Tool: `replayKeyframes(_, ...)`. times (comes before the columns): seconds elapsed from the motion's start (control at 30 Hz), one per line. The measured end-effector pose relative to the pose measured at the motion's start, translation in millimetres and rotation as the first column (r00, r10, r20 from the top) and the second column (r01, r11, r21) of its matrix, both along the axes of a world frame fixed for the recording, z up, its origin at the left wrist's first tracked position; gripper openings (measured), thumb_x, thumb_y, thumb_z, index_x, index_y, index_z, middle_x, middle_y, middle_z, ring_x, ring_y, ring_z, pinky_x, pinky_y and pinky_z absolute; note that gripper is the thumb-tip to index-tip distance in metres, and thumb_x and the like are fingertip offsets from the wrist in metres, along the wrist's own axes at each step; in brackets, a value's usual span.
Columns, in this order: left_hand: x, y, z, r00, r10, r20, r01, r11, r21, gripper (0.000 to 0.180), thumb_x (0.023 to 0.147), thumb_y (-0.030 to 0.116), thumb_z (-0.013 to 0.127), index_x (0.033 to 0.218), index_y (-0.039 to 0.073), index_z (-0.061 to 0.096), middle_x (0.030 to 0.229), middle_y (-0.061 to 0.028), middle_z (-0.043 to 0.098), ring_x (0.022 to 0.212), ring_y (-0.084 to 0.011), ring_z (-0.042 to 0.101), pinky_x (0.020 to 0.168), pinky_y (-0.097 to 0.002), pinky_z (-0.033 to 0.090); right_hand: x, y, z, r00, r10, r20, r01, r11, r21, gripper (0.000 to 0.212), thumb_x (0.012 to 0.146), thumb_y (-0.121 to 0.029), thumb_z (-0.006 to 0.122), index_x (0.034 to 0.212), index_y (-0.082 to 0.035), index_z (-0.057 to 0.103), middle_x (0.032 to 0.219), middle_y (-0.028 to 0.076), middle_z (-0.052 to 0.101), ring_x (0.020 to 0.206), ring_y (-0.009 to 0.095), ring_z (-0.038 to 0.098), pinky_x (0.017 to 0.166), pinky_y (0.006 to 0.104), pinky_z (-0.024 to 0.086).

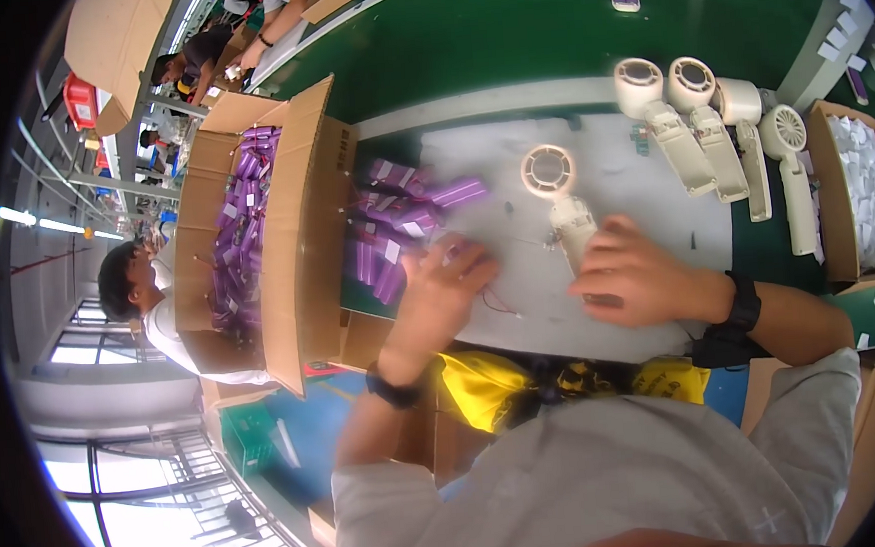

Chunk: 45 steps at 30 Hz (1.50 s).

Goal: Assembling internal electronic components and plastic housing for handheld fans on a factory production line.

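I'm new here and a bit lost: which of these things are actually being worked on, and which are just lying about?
In use:
left hand on purple cells
right hand on cream fan

Lying about:
row of cream fans
cardboard box of purple cells
box of white parts

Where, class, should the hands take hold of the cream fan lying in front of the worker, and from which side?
Grip the cream fan by its straight handle, coming from above on the near side: the handle points toward the worker, where the right hand already rests, while the round head lies farther away.

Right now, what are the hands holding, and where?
The right hand holds the cream handheld fan by its handle. The left hand rests among purple batteries; its grip is unclear.
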<state>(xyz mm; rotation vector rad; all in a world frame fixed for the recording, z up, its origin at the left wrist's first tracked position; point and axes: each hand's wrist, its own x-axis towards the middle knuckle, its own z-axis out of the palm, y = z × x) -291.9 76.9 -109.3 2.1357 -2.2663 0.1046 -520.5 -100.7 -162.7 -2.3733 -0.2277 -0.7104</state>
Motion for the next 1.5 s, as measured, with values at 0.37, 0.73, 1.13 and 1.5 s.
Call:
replayKeyframes(0.37, -73.3, -50.6, 15.6, 0.729, -0.017, -0.684, -0.198, 0.952, -0.235, 0.058, 0.066, 0.006, 0.083, 0.119, 0.004, 0.062, 0.106, -0.0130, 0.064, 0.089, -0.0270, 0.065, 0.076, -0.0310, 0.052, -6.9, 1.6, 11.6, 0.985, -0.167, -0.032, 0.164, 0.876, 0.454, 0.040, 0.087, -0.015, 0.065, 0.124, -0.001, 0.056, 0.104, 0.013, 0.060, 0.091, 0.024, 0.060, 0.080, 0.0362, 0.049)
replayKeyframes(0.73, -72.3, -65.3, -11.2, 0.660, -0.100, -0.745, -0.238, 0.912, -0.333, 0.060, 0.068, 0.003, 0.081, 0.122, 0.004, 0.056, 0.113, -0.0097, 0.063, 0.092, -0.0206, 0.065, 0.083, -0.0307, 0.051, -8.3, -3.9, -13.3, 0.930, -0.363, 0.057, 0.194, 0.616, 0.763, 0.027, 0.099, -0.020, 0.052, 0.116, 0.002, 0.054, 0.093, 0.010, 0.065, 0.081, 0.013, 0.062, 0.072, 0.0279, 0.050)
replayKeyframes(1.13, -57.1, -60.7, -46.1, 0.354, 0.206, -0.912, -0.323, 0.942, 0.087, 0.036, 0.077, 0.006, 0.080, 0.106, 0.002, 0.059, 0.092, -0.0015, 0.064, 0.087, -0.0083, 0.058, 0.073, -0.0225, 0.046, -6.5, -7.8, -5.9, 0.941, -0.326, -0.088, 0.215, 0.380, 0.899, 0.012, 0.099, -0.013, 0.053, 0.103, -0.002, 0.056, 0.091, 0.006, 0.063, 0.081, 0.010, 0.061, 0.069, 0.0260, 0.050)
replayKeyframes(1.5, -65.0, -57.8, -46.0, 0.418, 0.084, -0.904, -0.270, 0.962, -0.035, 0.036, 0.068, 0.009, 0.086, 0.096, 0.006, 0.064, 0.091, -0.0038, 0.064, 0.083, -0.0150, 0.059, 0.073, -0.0272, 0.048, 1.4, -5.9, 3.7, 0.946, -0.311, 0.090, 0.287, 0.934, 0.214, 0.020, 0.070, 0.006, 0.073, 0.085, -0.002, 0.062, 0.090, 0.012, 0.065, 0.075, 0.028, 0.058, 0.066, 0.0332, 0.048)
